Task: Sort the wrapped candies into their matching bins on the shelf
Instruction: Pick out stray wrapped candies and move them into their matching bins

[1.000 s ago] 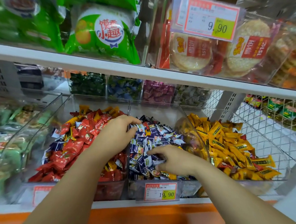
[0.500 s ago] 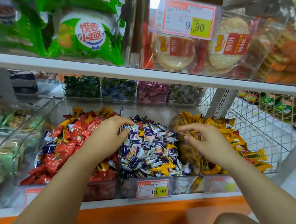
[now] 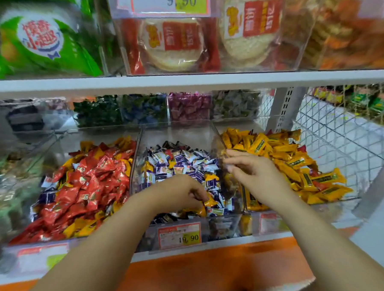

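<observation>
Left hand is down in the clear plastic middle bin, centre of the frame. Its grip pinches a stray yellow-wrapped candy at the front of the heap of purple-and-white wrapped candies.

Right hand hovers just right of centre, over the divider between the middle bin and the clear plastic right-hand bin. Its grip is loosely spread and nothing shows between the fingers, though they are a little blurred.

How far along? I'd call it mid-sort, with plenty left.
- **Right-hand bin:** the long yellow-wrapped candies at centre right look mostly uniform, but a few red wrappers peek out among them.
- **Middle bin:** several yellow pieces are scattered through it, thickest near the front edge by the red-and-yellow price tag.
- **Left-hand bin:** the clear plastic left-hand bin at lower left is the messiest. The red foil-wrapped candies dominate, yet a band of yellow wrappers sits along the front and purple-and-white strays lie at its left side.

The pinched candy belongs with the yellow lot, so my guess is it goes across next.
</observation>
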`<state>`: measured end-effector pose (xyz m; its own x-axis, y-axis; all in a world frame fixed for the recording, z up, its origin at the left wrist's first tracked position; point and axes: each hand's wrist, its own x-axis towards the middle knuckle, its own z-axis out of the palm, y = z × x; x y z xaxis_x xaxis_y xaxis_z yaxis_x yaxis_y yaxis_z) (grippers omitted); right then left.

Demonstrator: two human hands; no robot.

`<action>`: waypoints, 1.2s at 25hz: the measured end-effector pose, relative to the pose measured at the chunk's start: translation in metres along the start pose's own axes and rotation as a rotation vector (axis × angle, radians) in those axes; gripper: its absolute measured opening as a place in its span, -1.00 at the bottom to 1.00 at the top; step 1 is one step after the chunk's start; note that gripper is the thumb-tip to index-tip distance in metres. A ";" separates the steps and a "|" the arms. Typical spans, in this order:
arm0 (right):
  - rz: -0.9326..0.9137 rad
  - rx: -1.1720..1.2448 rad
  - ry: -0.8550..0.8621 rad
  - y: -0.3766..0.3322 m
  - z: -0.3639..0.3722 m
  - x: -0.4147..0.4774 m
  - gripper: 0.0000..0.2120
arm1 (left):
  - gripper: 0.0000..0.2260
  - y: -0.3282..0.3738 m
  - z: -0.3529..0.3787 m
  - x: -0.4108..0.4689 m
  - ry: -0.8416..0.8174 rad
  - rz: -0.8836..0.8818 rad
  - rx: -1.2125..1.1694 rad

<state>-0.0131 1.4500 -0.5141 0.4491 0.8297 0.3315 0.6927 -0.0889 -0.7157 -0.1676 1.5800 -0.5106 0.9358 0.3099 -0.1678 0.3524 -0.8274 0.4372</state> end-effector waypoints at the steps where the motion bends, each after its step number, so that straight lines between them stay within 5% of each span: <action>1: -0.006 0.003 0.004 0.000 0.000 0.000 -0.78 | -0.80 -0.002 0.002 0.004 -0.019 -0.003 0.058; 5: -0.007 -0.009 -0.023 0.001 -0.004 0.002 -0.77 | -0.94 -0.008 0.005 0.012 -0.018 -0.015 0.115; 11: -0.006 0.020 -0.068 0.001 -0.012 -0.002 -0.76 | -0.90 -0.002 -0.017 0.004 0.427 -0.089 -0.209; 14: -0.011 0.035 -0.088 0.002 -0.014 -0.003 -0.75 | -0.91 -0.005 -0.010 0.018 0.523 -0.142 -0.283; 18: -0.012 0.051 -0.110 0.004 -0.015 -0.003 -0.75 | -0.96 -0.016 0.000 0.036 0.354 -0.139 -0.139; 23: -0.007 0.075 -0.136 0.005 -0.017 -0.002 -0.74 | -0.76 -0.013 -0.006 0.054 0.066 -0.114 -0.058; 27: -0.003 0.075 -0.136 0.004 -0.018 -0.001 -0.75 | -0.59 -0.011 -0.011 0.067 0.093 -0.082 -0.011; 30: -0.005 0.077 -0.138 0.004 -0.019 -0.001 -0.74 | -0.66 -0.012 -0.011 0.075 0.122 -0.040 0.124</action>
<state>-0.0004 1.4388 -0.5056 0.3603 0.8984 0.2511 0.6471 -0.0468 -0.7610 -0.1010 1.6181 -0.5189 0.9171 0.3922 -0.0707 0.3934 -0.8625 0.3185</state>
